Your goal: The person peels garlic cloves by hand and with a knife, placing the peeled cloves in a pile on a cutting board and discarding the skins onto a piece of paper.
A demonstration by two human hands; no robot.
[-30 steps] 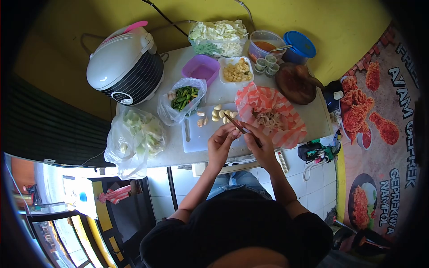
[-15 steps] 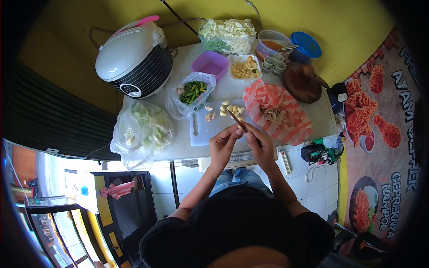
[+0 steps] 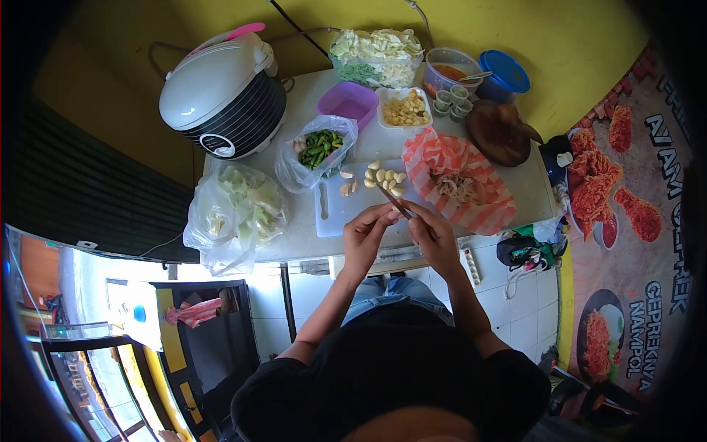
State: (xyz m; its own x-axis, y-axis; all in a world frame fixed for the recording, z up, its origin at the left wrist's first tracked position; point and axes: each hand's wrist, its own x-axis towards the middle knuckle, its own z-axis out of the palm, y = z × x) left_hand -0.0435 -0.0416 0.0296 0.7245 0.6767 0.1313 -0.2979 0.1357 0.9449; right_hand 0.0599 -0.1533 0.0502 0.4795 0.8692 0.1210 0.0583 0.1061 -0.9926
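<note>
My left hand (image 3: pixel 365 230) is closed in a pinch on a small garlic clove (image 3: pixel 395 214), mostly covered by the fingers. In my right hand (image 3: pixel 434 237) is a knife (image 3: pixel 393 197), its dark blade pointing up and left, close against the clove. Both hands are over the near edge of a white cutting board (image 3: pixel 335 223). Several peeled garlic cloves (image 3: pixel 384 177) lie on the board just beyond the blade. Left of them are a few cloves with skin (image 3: pixel 345 189). Garlic skins (image 3: pixel 455 189) rest on red-and-white striped paper (image 3: pixel 492 210) to the right.
A bag of green chillies (image 3: pixel 321 149) and a bag of leafy vegetables (image 3: pixel 237 210) are on the left, near a rice cooker (image 3: pixel 221 96). Behind are a purple container (image 3: pixel 347 103), a white tray (image 3: pixel 404 110), a cabbage box (image 3: pixel 377 55) and a stone mortar (image 3: pixel 498 134).
The knife and my right hand have shifted slightly against the clove, and the right fingers are more curled. My left hand keeps its pinch. The whole view has moved a little.
</note>
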